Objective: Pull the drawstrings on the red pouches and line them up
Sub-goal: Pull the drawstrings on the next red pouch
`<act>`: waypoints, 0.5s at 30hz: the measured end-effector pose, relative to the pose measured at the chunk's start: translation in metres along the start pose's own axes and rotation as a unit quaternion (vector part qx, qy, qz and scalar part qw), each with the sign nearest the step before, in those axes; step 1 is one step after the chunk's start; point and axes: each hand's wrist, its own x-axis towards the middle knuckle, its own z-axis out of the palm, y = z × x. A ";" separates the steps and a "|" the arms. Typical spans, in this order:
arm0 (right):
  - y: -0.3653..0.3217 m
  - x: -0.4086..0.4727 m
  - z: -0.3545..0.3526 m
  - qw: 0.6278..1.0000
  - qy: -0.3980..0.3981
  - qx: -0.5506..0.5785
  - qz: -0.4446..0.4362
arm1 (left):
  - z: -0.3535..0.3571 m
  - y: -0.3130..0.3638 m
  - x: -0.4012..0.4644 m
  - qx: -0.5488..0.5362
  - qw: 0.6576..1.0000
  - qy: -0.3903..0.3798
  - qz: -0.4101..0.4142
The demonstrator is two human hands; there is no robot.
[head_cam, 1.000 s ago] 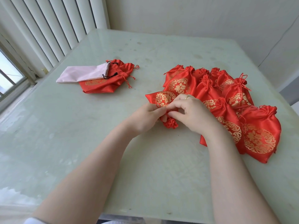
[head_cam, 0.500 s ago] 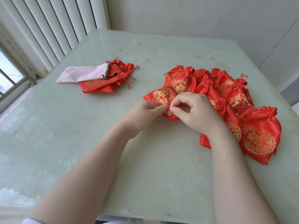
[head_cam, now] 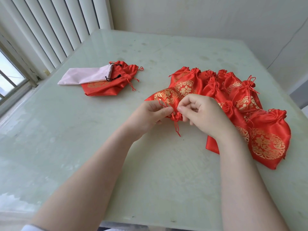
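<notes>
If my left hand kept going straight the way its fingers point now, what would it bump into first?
Probably your right hand: the left hand points right across the gathered neck of the red satin pouch both pinch. Depth is unclear.

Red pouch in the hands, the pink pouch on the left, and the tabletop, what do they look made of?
Red pouch: likely satin-like woven fabric, glossy, with gold floral patterning.
Pink pouch: soft matte cloth, possibly microfibre; no sheen.
Tabletop: pale green, smooth, glassy or polished stone; it shows soft reflections.

Pale green bench [head_cam: 83, 147] with a glossy, faintly stained top; pale pink drawstring pouch [head_cam: 86, 76] with black cord lying far left; white vertical blinds [head_cam: 50, 30] and window [head_cam: 10, 77] beyond
</notes>
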 end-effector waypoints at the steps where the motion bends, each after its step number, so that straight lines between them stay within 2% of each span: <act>1: 0.001 0.001 0.002 1.000 -0.006 0.002 0.013 | 0.000 0.000 -0.001 0.002 1.000 -0.001 0.001; 9: 0.001 0.002 0.009 0.998 -0.042 -0.022 0.043 | 0.000 -0.002 0.000 0.066 0.998 -0.001 -0.017; 15: 0.000 0.001 0.009 0.994 -0.040 -0.081 0.057 | 0.000 -0.003 0.000 0.107 0.994 -0.005 -0.005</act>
